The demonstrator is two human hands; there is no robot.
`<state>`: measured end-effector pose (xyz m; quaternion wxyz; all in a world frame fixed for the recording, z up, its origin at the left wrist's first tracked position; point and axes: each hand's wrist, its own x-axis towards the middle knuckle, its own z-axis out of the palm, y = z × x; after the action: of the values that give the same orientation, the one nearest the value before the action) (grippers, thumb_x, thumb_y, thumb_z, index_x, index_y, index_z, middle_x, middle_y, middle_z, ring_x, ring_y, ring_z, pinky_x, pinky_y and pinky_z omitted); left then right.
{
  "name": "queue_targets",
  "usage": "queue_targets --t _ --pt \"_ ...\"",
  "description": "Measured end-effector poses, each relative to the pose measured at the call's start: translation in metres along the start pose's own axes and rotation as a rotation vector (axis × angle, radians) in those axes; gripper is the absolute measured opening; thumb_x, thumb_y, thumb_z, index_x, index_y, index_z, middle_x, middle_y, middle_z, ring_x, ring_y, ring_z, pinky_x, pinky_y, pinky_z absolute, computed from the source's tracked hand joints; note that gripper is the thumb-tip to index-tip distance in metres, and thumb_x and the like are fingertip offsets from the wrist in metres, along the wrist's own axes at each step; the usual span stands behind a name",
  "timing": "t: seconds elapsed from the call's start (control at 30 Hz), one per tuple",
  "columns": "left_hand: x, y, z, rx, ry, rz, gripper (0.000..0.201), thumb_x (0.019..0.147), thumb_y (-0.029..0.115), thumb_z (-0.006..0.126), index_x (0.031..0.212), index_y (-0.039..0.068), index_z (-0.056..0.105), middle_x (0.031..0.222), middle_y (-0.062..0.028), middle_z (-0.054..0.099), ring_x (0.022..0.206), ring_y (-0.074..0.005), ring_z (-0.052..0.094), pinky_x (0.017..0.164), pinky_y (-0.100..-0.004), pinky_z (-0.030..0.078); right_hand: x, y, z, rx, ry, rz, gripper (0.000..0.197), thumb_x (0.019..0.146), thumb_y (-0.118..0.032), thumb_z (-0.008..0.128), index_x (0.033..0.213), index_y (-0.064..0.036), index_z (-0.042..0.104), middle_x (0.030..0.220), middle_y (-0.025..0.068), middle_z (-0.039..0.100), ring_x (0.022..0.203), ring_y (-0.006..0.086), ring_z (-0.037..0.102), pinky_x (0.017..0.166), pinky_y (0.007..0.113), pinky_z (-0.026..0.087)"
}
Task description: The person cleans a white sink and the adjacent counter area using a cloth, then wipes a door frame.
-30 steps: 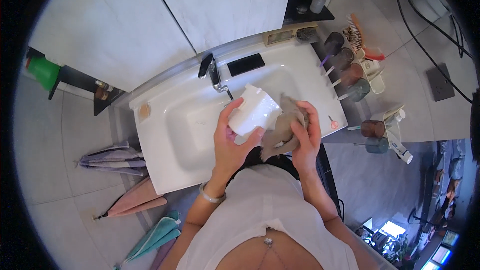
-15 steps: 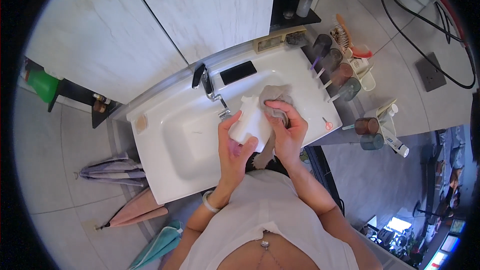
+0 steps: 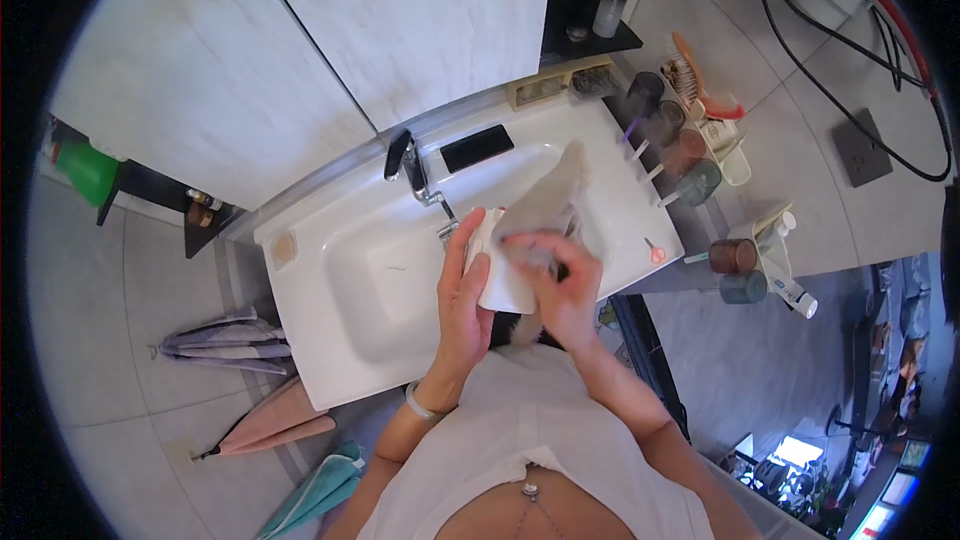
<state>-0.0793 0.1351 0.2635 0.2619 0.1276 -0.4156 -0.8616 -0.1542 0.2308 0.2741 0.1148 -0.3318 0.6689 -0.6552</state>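
1. The left hand [image 3: 463, 305] grips a white box [image 3: 508, 290] over the sink [image 3: 365, 315], near its front edge.
2. The right hand [image 3: 568, 295], blurred, grips a grey cloth [image 3: 552, 198] against the box.

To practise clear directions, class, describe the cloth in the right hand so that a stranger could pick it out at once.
Start at the big white sink. By its edge nearest the person, the right hand holds a greyish-beige cloth. Its colour and limp look set it apart from the smooth white object in the left hand.
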Motion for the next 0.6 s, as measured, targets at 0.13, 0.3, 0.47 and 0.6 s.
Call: queue_targets --t 0.13,0.3,0.47,0.6 --pt "0.006 0.000 -0.004 0.024 0.044 -0.038 0.048 0.097 0.015 0.044 0.142 0.002 0.032 0.135 -0.0099 0.043 0.119 -0.0165 0.047 0.098 -0.0291 0.039 0.020 -0.001 0.003 0.466 0.138 0.329 0.020 0.081 0.001 0.060 0.101 0.0022 0.065 0.094 0.0049 0.065 0.092 0.0130 0.059 0.081 0.024 0.046" --pt "0.009 0.014 0.001 0.068 0.071 -0.005 0.051 0.098 0.021 0.040 0.145 0.007 0.026 0.133 -0.0110 0.046 0.119 -0.0199 0.049 0.098 -0.0328 0.042 -0.003 0.012 -0.005 0.163 -0.200 0.048 0.025 0.073 0.006 0.061 0.098 0.0011 0.067 0.097 0.0079 0.066 0.093 0.0133 0.059 0.081 0.024 0.046" --pt "0.007 0.006 -0.014 0.118 -0.051 -0.021 0.055 0.098 0.025 0.041 0.147 0.009 0.022 0.133 -0.0091 0.046 0.119 -0.0202 0.050 0.097 -0.0329 0.043 0.004 0.007 0.002 0.273 0.011 0.032 0.022 0.078 0.003 0.062 0.100 0.0004 0.067 0.092 0.0061 0.066 0.087 0.0114 0.060 0.077 0.023 0.046" --pt "0.009 0.010 -0.007 -0.052 0.006 -0.154 0.056 0.099 0.031 0.040 0.148 0.014 0.021 0.135 -0.0116 0.046 0.117 -0.0230 0.052 0.094 -0.0376 0.047 0.034 0.012 -0.008 0.172 0.075 0.150 0.022 0.087 0.000 0.058 0.108 -0.0013 0.063 0.097 0.0072 0.066 0.087 0.0138 0.062 0.081 0.025 0.048"
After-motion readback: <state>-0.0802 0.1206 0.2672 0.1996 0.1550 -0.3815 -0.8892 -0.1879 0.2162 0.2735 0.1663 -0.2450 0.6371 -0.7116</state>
